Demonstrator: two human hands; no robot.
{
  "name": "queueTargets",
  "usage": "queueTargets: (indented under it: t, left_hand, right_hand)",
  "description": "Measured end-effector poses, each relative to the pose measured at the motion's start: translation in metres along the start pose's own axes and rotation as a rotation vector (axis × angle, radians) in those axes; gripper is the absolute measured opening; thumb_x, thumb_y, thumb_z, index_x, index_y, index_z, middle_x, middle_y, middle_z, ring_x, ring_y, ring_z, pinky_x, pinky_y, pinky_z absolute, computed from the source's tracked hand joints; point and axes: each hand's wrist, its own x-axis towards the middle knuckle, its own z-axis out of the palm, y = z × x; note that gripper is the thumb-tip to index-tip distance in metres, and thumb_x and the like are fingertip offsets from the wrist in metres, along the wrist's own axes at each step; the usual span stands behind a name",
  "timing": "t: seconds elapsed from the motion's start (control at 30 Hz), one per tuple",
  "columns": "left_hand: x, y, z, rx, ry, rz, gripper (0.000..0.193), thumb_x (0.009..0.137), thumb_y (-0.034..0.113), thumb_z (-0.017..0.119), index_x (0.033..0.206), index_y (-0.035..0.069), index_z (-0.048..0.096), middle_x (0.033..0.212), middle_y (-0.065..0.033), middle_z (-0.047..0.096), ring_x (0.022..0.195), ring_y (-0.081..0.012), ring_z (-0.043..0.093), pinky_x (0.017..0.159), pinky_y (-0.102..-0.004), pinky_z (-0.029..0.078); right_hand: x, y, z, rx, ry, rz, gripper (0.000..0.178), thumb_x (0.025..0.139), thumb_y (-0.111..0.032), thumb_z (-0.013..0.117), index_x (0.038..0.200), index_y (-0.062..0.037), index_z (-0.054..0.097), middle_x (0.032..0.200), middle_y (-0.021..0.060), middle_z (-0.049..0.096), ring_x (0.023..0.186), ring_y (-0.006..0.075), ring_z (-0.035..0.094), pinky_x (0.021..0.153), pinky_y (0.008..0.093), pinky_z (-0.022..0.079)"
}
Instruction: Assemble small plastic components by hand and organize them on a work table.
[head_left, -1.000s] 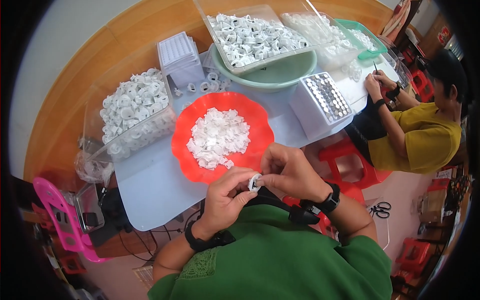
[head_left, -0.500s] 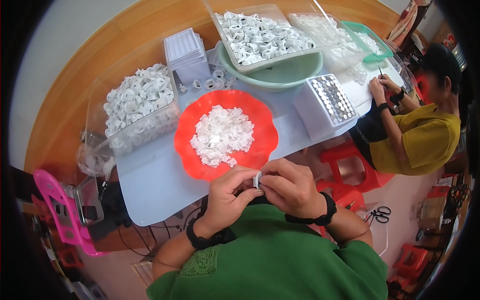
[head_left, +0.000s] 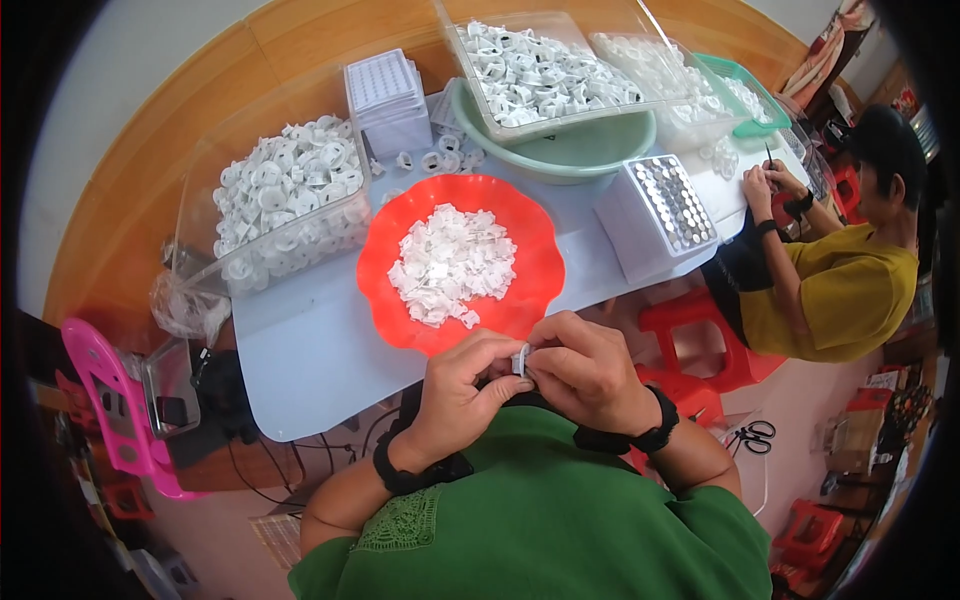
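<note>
Between my two hands, close to my chest, is a small round white plastic part (head_left: 520, 359). My left hand (head_left: 463, 385) pinches it from the left with thumb and forefinger. On its other side my right hand (head_left: 590, 372) grips it with bent fingers, which hide part of it. Just beyond my hands a red wavy-rimmed plate (head_left: 540, 235) stands on the table, heaped with small white plastic pieces (head_left: 452, 262).
The pale blue table (head_left: 300, 360) carries a clear bin (head_left: 190, 220) of white parts at left and another clear bin (head_left: 560, 122) over a green basin (head_left: 570, 160). A white block (head_left: 625, 225) holds metal discs. A co-worker (head_left: 830, 270) sits at right. Scissors (head_left: 755, 436) lie lower right.
The view has shifted slightly, so the table things sit a little farther right. Both hands keep hold of the white part, which has turned slightly.
</note>
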Motion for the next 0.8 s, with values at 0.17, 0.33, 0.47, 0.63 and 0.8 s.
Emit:
queueTargets:
  t: [0.17,0.33,0.47,0.63,0.8]
  left_hand:
    - [-0.005,-0.004,-0.009,-0.108,0.051,-0.071,0.029,0.077,-0.005,0.068,0.105,-0.002,0.060,0.090,-0.0051,0.059,0.074,-0.0082,0.056,0.065,-0.0213,0.048]
    - [-0.011,-0.002,-0.041,-0.326,0.254,-0.161,0.031,0.082,-0.007,0.061,0.112,-0.001,0.057,0.094,-0.0047,0.062,0.085,-0.0088,0.060,0.071,-0.0223,0.050]
    - [-0.019,-0.007,-0.068,-0.372,0.427,-0.154,0.030,0.085,-0.003,0.060,0.115,-0.006,0.055,0.097,-0.0111,0.064,0.079,-0.0138,0.062,0.069,-0.0244,0.051]
    - [-0.029,-0.010,-0.079,-0.422,0.450,-0.176,0.035,0.085,-0.003,0.058,0.119,-0.005,0.052,0.101,-0.0104,0.063,0.083,-0.0147,0.061,0.072,-0.0261,0.051]
    - [-0.031,-0.014,-0.078,-0.471,0.425,-0.201,0.036,0.084,-0.001,0.061,0.119,-0.006,0.052,0.097,-0.0112,0.062,0.080,-0.0147,0.061,0.068,-0.0248,0.050]
  right_hand:
    - [0.015,-0.005,-0.001,0.082,-0.107,0.030,0.018,0.067,0.003,0.065,0.083,-0.0019,0.057,0.080,0.0089,0.055,0.070,0.0264,0.058,0.058,0.0351,0.047]
    - [0.045,0.018,0.002,0.208,-0.234,0.184,0.018,0.072,0.002,0.060,0.090,-0.0006,0.059,0.085,0.0158,0.058,0.080,0.0367,0.058,0.068,0.0434,0.047]
    - [0.070,0.062,0.020,-0.134,-0.472,0.215,0.013,0.074,-0.004,0.060,0.087,0.0007,0.060,0.085,0.0164,0.059,0.083,0.0348,0.059,0.070,0.0414,0.047]
    - [0.085,0.090,0.054,-0.371,-0.862,0.244,0.016,0.071,-0.006,0.063,0.086,-0.0009,0.062,0.087,0.0167,0.061,0.085,0.0341,0.060,0.073,0.0430,0.048]
    - [0.096,0.093,0.063,-0.469,-0.972,0.101,0.013,0.068,-0.001,0.060,0.080,-0.0010,0.065,0.081,0.0166,0.064,0.079,0.0347,0.064,0.066,0.0414,0.051]
